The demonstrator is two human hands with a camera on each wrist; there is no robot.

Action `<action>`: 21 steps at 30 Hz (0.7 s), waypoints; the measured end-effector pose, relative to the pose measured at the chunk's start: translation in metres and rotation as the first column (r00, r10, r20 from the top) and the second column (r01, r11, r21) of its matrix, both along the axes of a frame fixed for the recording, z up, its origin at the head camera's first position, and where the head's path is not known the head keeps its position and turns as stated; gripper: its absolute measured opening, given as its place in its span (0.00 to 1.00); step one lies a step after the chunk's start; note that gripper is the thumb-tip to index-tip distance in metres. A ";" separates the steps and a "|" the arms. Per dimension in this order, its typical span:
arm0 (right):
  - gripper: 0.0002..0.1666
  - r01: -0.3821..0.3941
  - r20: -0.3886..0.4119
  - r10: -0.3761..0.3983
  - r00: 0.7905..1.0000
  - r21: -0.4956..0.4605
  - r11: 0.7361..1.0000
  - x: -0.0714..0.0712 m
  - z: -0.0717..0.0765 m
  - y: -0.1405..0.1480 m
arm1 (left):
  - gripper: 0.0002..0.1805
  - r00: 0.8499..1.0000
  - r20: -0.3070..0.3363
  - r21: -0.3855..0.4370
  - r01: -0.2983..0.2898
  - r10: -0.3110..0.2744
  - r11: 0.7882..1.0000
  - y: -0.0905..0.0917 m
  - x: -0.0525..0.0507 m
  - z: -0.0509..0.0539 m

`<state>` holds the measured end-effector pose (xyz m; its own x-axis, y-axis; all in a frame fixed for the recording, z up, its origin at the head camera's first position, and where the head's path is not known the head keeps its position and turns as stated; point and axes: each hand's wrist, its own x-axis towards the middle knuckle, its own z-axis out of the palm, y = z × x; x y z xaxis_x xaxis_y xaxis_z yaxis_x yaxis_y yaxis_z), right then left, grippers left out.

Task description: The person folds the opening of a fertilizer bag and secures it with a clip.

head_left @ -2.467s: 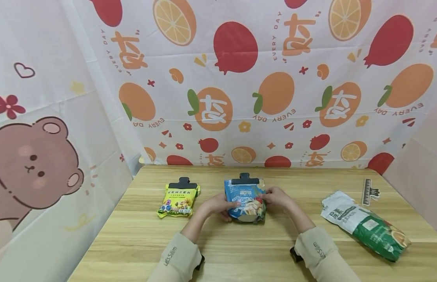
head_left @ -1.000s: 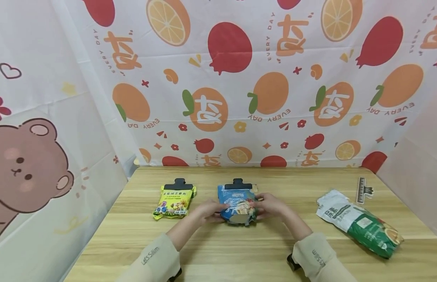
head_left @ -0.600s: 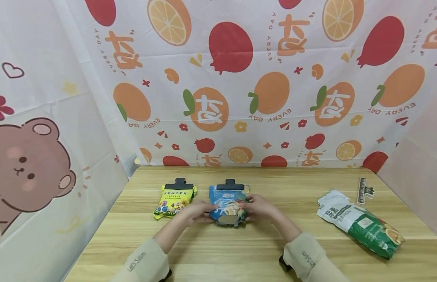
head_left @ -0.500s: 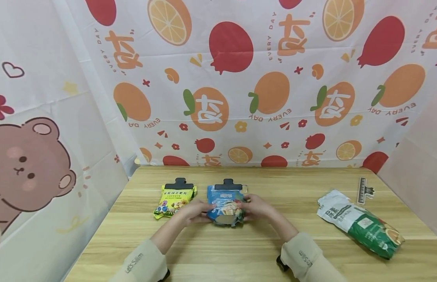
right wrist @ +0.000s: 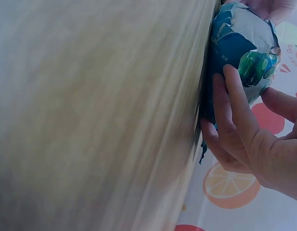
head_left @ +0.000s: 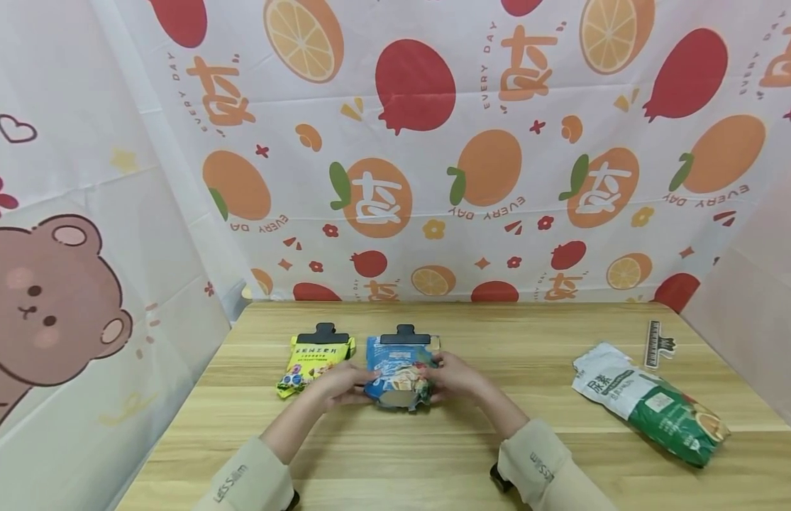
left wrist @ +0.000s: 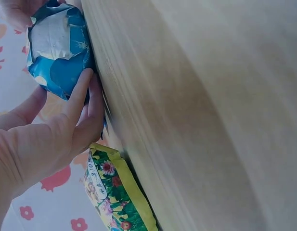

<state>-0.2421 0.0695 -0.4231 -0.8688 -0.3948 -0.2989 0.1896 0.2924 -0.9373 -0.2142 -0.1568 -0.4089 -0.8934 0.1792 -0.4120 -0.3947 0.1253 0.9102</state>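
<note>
A blue bag (head_left: 400, 372) with a black clip (head_left: 405, 336) across its top lies on the wooden table. My left hand (head_left: 339, 383) grips its left side, thumb on the front and fingers underneath. On the right side, my right hand (head_left: 457, 377) holds the bag the same way. Both wrist views show the bag's crumpled lower end (left wrist: 52, 41), with fingers bent around its edges. Just left of the blue bag is a yellow bag (head_left: 313, 358) with flowers printed on it and its own black clip (head_left: 323, 333). My left hand partly covers its lower right corner.
A green and white bag (head_left: 653, 404) lies slanted on the right of the table (head_left: 433, 461). Behind it is a loose clip (head_left: 658, 345) with a striped face. A fruit-print cloth (head_left: 472, 248) hangs at the table's back edge.
Both hands have slid the blue bag leftward across the table, closer to the yellow bag. The yellow bag, the green and white bag and the loose clip stay where they were.
</note>
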 end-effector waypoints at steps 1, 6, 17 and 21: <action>0.33 0.003 0.003 -0.003 1.000 0.002 1.000 0.000 0.000 0.000 | 0.17 1.000 0.000 0.001 0.003 -0.003 1.000 0.000 0.000 0.000; 0.32 0.003 0.013 -0.003 1.000 0.008 1.000 0.000 0.001 0.000 | 0.16 1.000 -0.004 0.008 0.012 -0.012 1.000 -0.001 0.001 0.000; 0.31 -0.028 0.028 0.029 0.999 -0.023 0.999 0.001 0.002 0.004 | 0.14 0.999 -0.042 -0.021 -0.023 0.022 1.000 0.002 0.001 -0.004; 0.31 -0.039 0.029 0.040 0.999 -0.020 0.999 0.001 0.003 0.005 | 0.17 0.998 -0.050 -0.031 -0.028 0.026 0.999 0.003 0.001 -0.004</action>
<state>-0.2414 0.0742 -0.4204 -0.8433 -0.4345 -0.3162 0.2060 0.2820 -0.9370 -0.2133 -0.1543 -0.4133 -0.9173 0.1420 -0.3719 -0.3525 0.1444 0.9246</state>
